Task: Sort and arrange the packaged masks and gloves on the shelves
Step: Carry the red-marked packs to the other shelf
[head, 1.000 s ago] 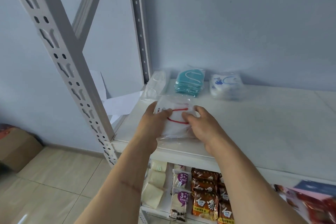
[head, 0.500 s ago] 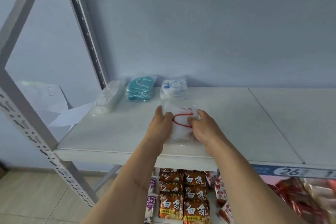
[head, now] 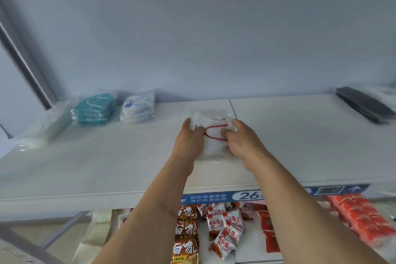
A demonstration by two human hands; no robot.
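A clear pack of white masks with red ear loops (head: 214, 133) lies on the white shelf (head: 107, 163), near its middle seam. My left hand (head: 189, 139) grips the pack's left edge and my right hand (head: 241, 141) grips its right edge. Along the back left stand a pack of teal masks (head: 94, 107) and a pack of white masks with blue loops (head: 138, 106). A clear pack of pale items (head: 42, 128) lies at the far left. A black pack (head: 364, 104) lies at the back right.
A grey shelf upright (head: 25, 64) rises at the left. The shelf's front edge carries a blue price strip (head: 246, 196). Snack packets (head: 222, 233) and red packs (head: 364, 216) fill the shelf below. The wall closes the back.
Both hands have carried the red-loop mask pack to the right along the shelf, away from the teal and blue-loop packs. The view has swung right, bringing the black pack into sight.
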